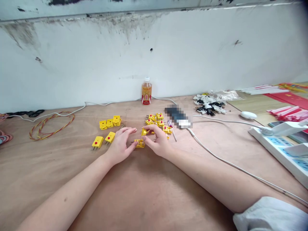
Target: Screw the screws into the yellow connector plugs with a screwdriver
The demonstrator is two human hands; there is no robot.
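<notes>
L hand [121,147] curls over a yellow thermocouple plug [139,143] lying mid plywood bench [72,179], thumb tip on it, fingers bunched; can't tell if it's clamped. R hand [157,141] sits just beside, fingertips on a 2nd yellow plug [144,132], held tilted, grip unclear too, prob. angled so both hands can work close together. Both plugs are btwn a left group of plugs [107,124] and a right cluster of plugs [156,121], all likely kept w/in easy reach. Red-handled screwdriver [170,124] lies by the right cluster. Twisted red-yellow wire [51,126] is twd left side, drink bottle [146,91] at back edge, white power strip [274,150] at right edge, prob. out of the way
</notes>
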